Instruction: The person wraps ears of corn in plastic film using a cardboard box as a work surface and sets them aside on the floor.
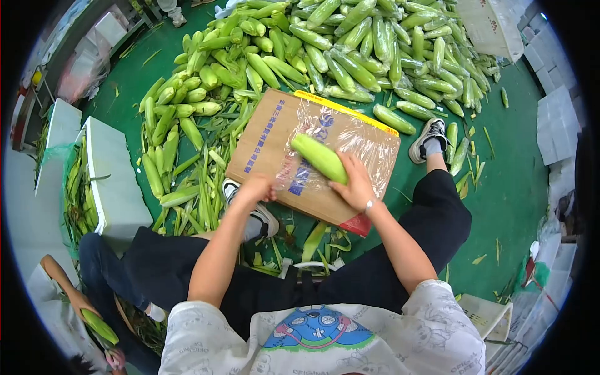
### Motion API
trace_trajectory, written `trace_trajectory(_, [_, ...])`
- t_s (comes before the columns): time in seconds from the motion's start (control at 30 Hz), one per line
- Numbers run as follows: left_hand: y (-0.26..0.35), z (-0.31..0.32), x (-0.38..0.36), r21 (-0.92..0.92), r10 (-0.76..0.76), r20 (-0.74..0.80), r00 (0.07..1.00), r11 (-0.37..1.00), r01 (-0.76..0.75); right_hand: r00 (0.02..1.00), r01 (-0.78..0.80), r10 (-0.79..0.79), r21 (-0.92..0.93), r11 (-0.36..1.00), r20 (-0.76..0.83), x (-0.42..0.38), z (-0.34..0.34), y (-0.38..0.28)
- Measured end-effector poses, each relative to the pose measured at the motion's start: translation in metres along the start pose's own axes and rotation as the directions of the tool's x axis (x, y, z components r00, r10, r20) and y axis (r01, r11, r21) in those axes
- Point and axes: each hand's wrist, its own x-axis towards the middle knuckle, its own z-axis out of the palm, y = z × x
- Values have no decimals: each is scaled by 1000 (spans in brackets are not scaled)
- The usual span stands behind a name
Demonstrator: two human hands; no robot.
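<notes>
Below my hands lies a cardboard sheet (262, 140) under plastic wrap (350, 134); right hand (355, 184) grips a corn ear (319, 157), left hand (257, 186) pinches the wrap.

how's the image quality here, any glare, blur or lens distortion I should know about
Head view: strong fisheye bending, with black corners around a round image; even, soft light with only faint shadows; white glare on the clear plastic film over the brown cardboard sheet; the left hand looks slightly motion-blurred, while the right hand and the pale green husked corn cob it holds are sharper.
</notes>
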Motion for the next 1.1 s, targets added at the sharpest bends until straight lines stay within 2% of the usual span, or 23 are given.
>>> trace_trajectory(0.03, [4, -19, -5, -287, -21, 8, 1000, 958, 23, 999, 15, -11, -133, 991, 33, -12, -1, -5])
trace_trajectory(0.07, [17, -19, -14, -291, -36, 11, 999, 956, 38, 997, 36, -16, -263, 964, 78, -24, -2, -11])
trace_trajectory(0.13, [51, -7, -31, -630, 297, 20, 955, 745, -219, 988, -4, 37, -209, 978, 150, -36, 0, -22])
trace_trajectory(0.2, [78, 27, -16, -200, 281, 107, 954, 946, -256, 957, -58, 105, -177, 982, 269, -27, -4, -22])
trace_trajectory(0.27, [64, 59, 27, 130, 571, 356, 739, 753, -645, 949, -65, 109, -153, 986, 296, -10, -7, 2])
trace_trajectory(0.3, [60, 67, 35, 120, 567, 382, 730, 753, -647, 930, -26, 55, -85, 996, 362, -2, -9, 21])
trace_trajectory(0.37, [60, 82, 45, 334, 676, 589, 442, 294, -896, 916, -18, 1, 39, 999, 401, 6, -9, 54])
trace_trajectory(0.4, [65, 82, 44, 311, 664, 619, 418, 282, -908, 926, -45, 31, 28, 999, 376, 1, -12, 44])
trace_trajectory(0.47, [75, 77, 33, 427, 608, 737, 297, -76, -901, 969, -242, 242, 10, 970, -47, -17, -21, 7])
trace_trajectory(0.5, [80, 78, 35, 411, 608, 743, 280, -84, -908, 917, -305, 263, -102, 947, -301, -36, -14, 0])
trace_trajectory(0.53, [83, 78, 37, 447, 537, 777, 328, -104, -888, 792, -508, 474, 16, 861, -385, -53, -10, -11])
trace_trajectory(0.57, [85, 78, 38, 482, 463, 802, 379, -125, -867, 773, -507, 454, 1, 862, -443, -72, 2, -19])
trace_trajectory(0.6, [85, 79, 40, 473, 462, 807, 368, -133, -871, 753, -504, 430, -16, 864, -497, -86, 14, -23])
trace_trajectory(0.67, [85, 80, 47, 464, 458, 813, 360, -135, -876, 829, -509, 388, -257, 822, -402, -98, 31, -37])
trace_trajectory(0.7, [88, 77, 47, 456, 450, 820, 353, -143, -878, 860, -445, 312, -293, 846, -404, -100, 32, -35])
trace_trajectory(0.8, [91, 62, 39, 464, 400, 837, 374, -155, -872, 842, -433, 305, -220, 874, -445, -125, 21, 15])
trace_trajectory(0.83, [91, 55, 34, 486, 348, 847, 403, -196, -852, 766, -380, 257, -92, 921, -589, -118, 5, -4])
trace_trajectory(0.87, [90, 50, 30, 509, 304, 848, 435, -236, -827, 714, -358, 297, 34, 933, -633, -116, -9, -17])
trace_trajectory(0.93, [86, 53, 8, 522, 290, 840, 458, -204, -828, 524, -330, 624, 537, 776, -580, -112, -14, -24])
trace_trajectory(1.0, [76, 59, -8, 431, 261, 891, 372, -227, -873, 510, -352, 706, 629, 693, -492, -103, -9, -36])
trace_trajectory(1.03, [70, 60, -18, 387, 209, 914, 348, -192, -902, 612, -381, 639, 535, 754, -466, -103, 5, -38])
trace_trajectory(1.07, [58, 62, -19, 438, 122, 896, 426, -93, -894, 698, -424, 577, 404, 810, -424, -107, 19, -46])
trace_trajectory(1.1, [51, 62, -21, 426, 65, 902, 427, 32, -904, 783, -451, 543, 325, 832, -303, -110, 21, -72])
